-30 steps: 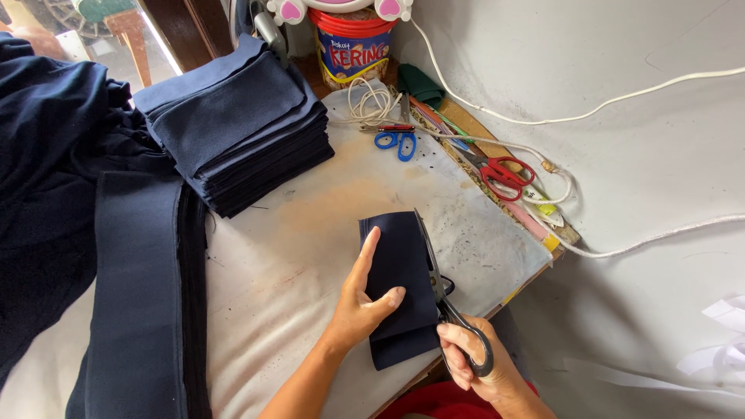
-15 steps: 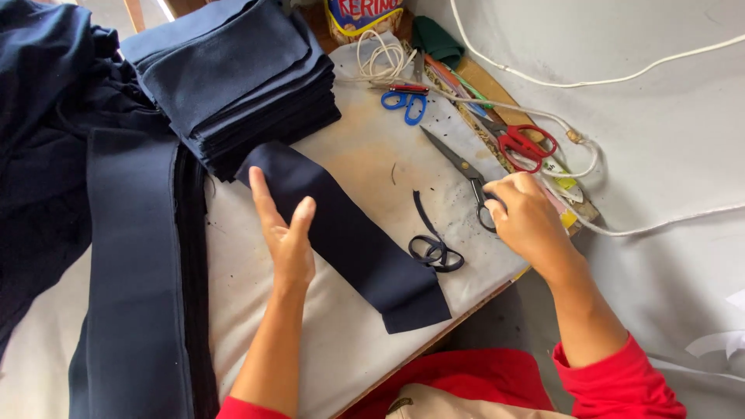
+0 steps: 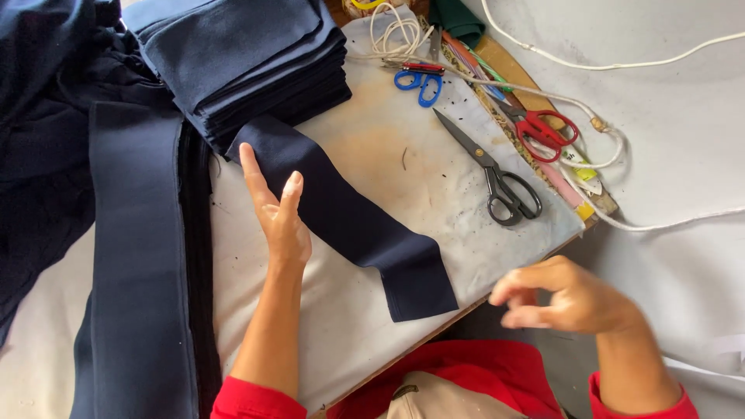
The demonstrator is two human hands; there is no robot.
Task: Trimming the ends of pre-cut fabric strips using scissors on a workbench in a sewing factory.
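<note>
The navy strip lies unfolded on the table, running from the stacked navy pieces at eleven o'clock toward five; smoothing it well would mean pressing flat along its length without skewing the edges. The left hand, open and flat, rests on edge against the strip's nine o'clock side, holding nothing. The right hand, loosely curled and empty, hovers off the table's edge, with the black scissors lying at its twelve o'clock.

Tailoring workshop, stacked navy fabric pieces, black shears, red scissors, worn cutting table
</note>
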